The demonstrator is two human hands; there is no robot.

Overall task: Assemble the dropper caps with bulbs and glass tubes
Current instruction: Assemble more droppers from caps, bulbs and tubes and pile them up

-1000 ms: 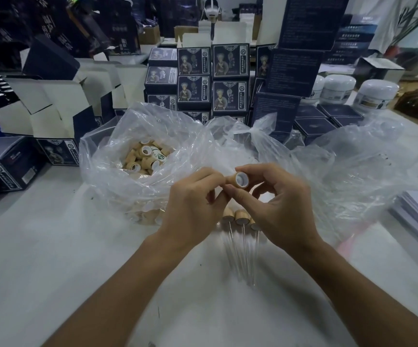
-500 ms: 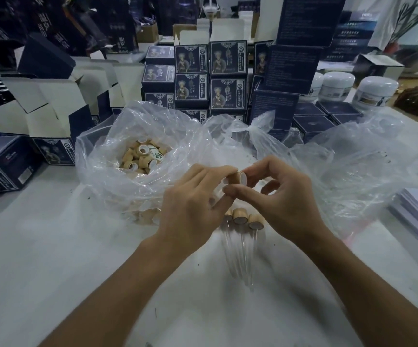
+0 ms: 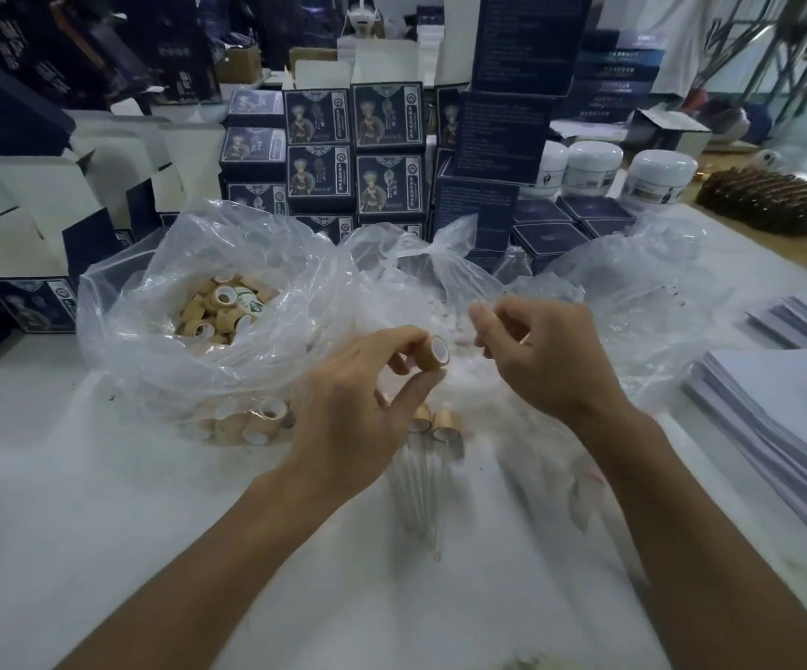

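My left hand (image 3: 358,408) pinches a small bamboo-coloured dropper cap (image 3: 432,353) between thumb and fingers, its white-lined opening turned to the right. My right hand (image 3: 541,360) hovers just right of the cap with fingers loosely curled and nothing seen in it. Below the hands, assembled droppers (image 3: 445,425) with bamboo caps and clear glass tubes (image 3: 416,490) lie on the white table. A clear plastic bag (image 3: 159,340) at the left holds several loose caps (image 3: 220,311).
A second clear bag (image 3: 633,302) spreads out behind my right hand. Dark printed boxes (image 3: 353,152) are stacked at the back, open cartons (image 3: 29,224) at the left, white jars (image 3: 592,164) at the back right. Paper stacks (image 3: 788,408) lie at the right edge.
Both hands held the cap together before. Now my right hand has let go and drawn away to the right, and the cap stays in my left hand.
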